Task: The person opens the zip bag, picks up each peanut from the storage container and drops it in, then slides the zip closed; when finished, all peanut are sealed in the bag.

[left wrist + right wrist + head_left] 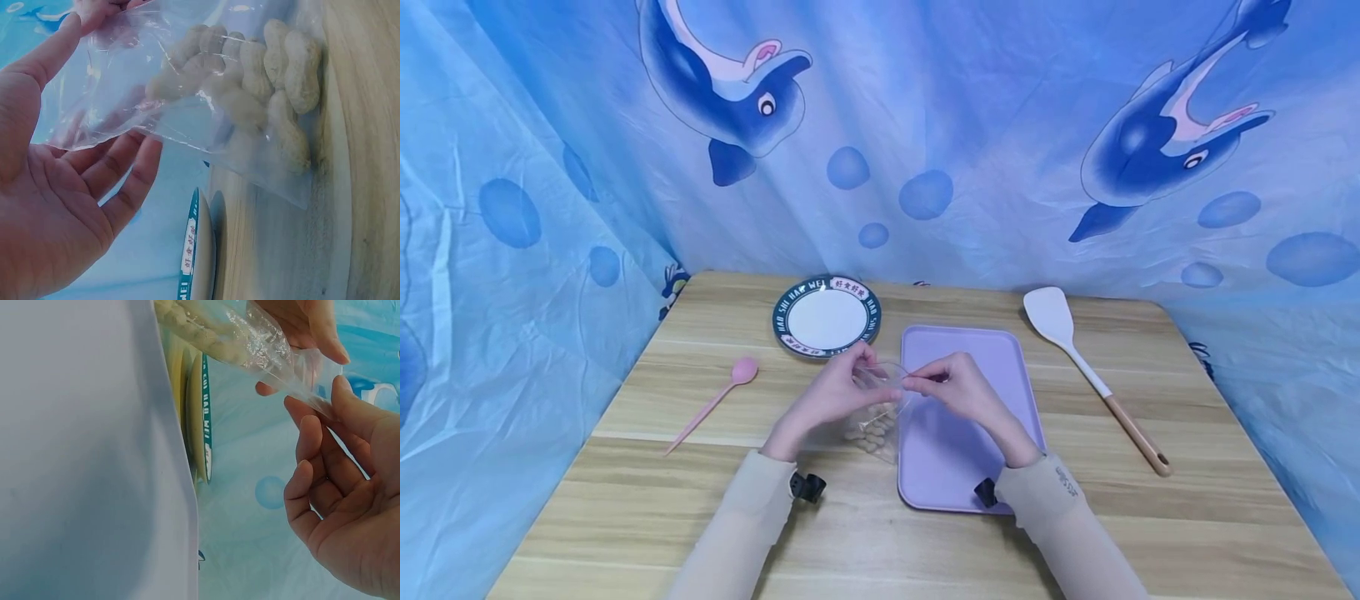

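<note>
A clear plastic bag (889, 450) with several unshelled peanuts (302, 72) in its lower part hangs between both hands, above the wooden table. My left hand (827, 393) holds the bag near its top from the left, its thumb on the near side and its fingers curved round the far side. At the bag's upper right edge, my right hand (962, 387) pinches the plastic between thumb and forefinger. The right wrist view shows that hand's other fingers loosely bent, clear of the bag. The bag's top looks spread apart in the head view.
Behind the left hand lies a round plate (827, 321) with a dark patterned rim. A purple tray (955, 475) sits under the right hand. To the left is a pink spoon (744, 372); to the right, a white spatula (1049, 314) with a wooden handle.
</note>
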`<action>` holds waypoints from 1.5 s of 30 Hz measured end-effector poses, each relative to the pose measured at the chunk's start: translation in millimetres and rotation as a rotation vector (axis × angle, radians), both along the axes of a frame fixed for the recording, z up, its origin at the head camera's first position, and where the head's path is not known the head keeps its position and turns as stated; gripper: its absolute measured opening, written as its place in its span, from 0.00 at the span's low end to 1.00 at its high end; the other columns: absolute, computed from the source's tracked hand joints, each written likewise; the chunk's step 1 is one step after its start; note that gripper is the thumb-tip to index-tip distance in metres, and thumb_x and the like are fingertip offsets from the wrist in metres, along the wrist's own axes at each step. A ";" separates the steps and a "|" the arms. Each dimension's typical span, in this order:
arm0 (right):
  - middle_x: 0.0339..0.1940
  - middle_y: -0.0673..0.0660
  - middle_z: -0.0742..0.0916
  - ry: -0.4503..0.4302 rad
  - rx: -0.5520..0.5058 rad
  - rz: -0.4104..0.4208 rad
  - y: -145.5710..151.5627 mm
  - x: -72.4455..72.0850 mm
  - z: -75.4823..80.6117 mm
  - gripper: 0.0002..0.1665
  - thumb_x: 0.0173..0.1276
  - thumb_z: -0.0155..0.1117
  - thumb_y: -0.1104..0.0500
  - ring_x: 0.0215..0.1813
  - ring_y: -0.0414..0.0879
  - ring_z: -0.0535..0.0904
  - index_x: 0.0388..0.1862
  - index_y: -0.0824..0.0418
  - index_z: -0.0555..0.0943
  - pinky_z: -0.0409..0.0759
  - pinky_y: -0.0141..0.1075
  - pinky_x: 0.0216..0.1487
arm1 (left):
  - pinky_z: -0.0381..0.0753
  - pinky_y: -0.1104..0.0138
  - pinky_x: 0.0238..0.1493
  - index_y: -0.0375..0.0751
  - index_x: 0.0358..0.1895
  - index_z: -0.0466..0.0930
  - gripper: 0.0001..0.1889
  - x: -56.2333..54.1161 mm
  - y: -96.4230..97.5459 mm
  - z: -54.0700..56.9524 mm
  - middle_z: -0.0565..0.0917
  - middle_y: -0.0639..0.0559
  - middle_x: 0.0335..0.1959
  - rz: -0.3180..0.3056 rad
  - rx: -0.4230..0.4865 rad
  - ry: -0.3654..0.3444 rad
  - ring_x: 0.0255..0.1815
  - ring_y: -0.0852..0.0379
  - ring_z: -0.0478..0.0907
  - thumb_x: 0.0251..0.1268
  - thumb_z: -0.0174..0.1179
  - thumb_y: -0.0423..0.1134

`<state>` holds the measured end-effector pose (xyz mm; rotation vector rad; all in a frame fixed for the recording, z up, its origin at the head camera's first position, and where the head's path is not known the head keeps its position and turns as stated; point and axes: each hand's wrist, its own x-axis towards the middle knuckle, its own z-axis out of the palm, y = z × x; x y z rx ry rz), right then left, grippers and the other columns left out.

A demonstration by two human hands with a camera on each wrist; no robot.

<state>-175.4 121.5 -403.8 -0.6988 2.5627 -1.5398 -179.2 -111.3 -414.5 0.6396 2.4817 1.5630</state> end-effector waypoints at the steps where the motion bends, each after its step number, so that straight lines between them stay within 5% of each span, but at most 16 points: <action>1: 0.28 0.58 0.89 -0.005 -0.011 0.003 0.3 0.0 -0.2 0.08 0.64 0.73 0.60 0.26 0.53 0.79 0.37 0.64 0.91 0.74 0.30 0.27 | 0.83 0.62 0.46 0.43 0.44 0.72 0.25 -0.2 -0.3 -0.2 0.85 0.51 0.44 -0.005 0.011 -0.008 0.43 0.54 0.83 0.51 0.77 0.47; 6: 0.27 0.65 0.87 -0.056 -0.075 -0.001 1.3 -1.3 -3.4 0.07 0.65 0.72 0.61 0.29 0.61 0.79 0.36 0.65 0.90 0.74 0.30 0.29 | 0.83 0.60 0.48 0.41 0.46 0.75 0.21 -2.1 -1.7 -1.5 0.84 0.49 0.46 -0.028 0.048 -0.019 0.46 0.51 0.82 0.56 0.74 0.43; 10: 0.30 0.68 0.88 -0.151 -0.140 -0.029 0.8 -3.0 -6.8 0.09 0.66 0.71 0.61 0.30 0.55 0.80 0.39 0.67 0.90 0.75 0.32 0.33 | 0.82 0.57 0.52 0.38 0.49 0.79 0.18 -4.0 -2.7 -2.6 0.84 0.46 0.48 -0.036 0.075 -0.049 0.49 0.49 0.82 0.59 0.72 0.41; 15: 0.28 0.58 0.89 -0.236 -0.195 -0.071 -1.6 -4.5 -9.9 0.12 0.67 0.69 0.61 0.30 0.43 0.79 0.42 0.70 0.88 0.74 0.33 0.34 | 0.83 0.59 0.51 0.34 0.50 0.81 0.17 -6.2 -3.8 -4.0 0.85 0.43 0.48 -0.050 0.105 -0.092 0.48 0.48 0.83 0.63 0.68 0.40; 22: 0.33 0.63 0.90 -0.299 -0.265 -0.099 -4.3 -6.2 -13.6 0.14 0.69 0.67 0.60 0.28 0.43 0.80 0.43 0.72 0.87 0.75 0.31 0.32 | 0.84 0.60 0.47 0.32 0.51 0.82 0.16 -8.1 -4.5 -3.0 0.85 0.41 0.49 -0.039 0.108 -0.107 0.46 0.48 0.83 0.65 0.66 0.39; 34: 0.26 0.48 0.87 -0.412 -0.324 -0.240 -15.5 -5.6 -23.8 0.15 0.68 0.69 0.58 0.29 0.41 0.76 0.44 0.70 0.86 0.71 0.31 0.34 | 0.85 0.61 0.43 0.29 0.51 0.82 0.14 -6.9 -1.4 -4.7 0.87 0.42 0.41 0.038 0.143 -0.242 0.39 0.49 0.85 0.68 0.63 0.36; 45: 0.29 0.47 0.87 -0.433 -0.314 -0.231 -23.6 -4.8 -26.3 0.13 0.65 0.71 0.59 0.37 0.42 0.76 0.43 0.68 0.86 0.72 0.37 0.44 | 0.86 0.58 0.38 0.27 0.48 0.82 0.12 -7.1 0.3 -7.5 0.87 0.40 0.37 -0.006 0.190 -0.218 0.33 0.46 0.84 0.69 0.62 0.33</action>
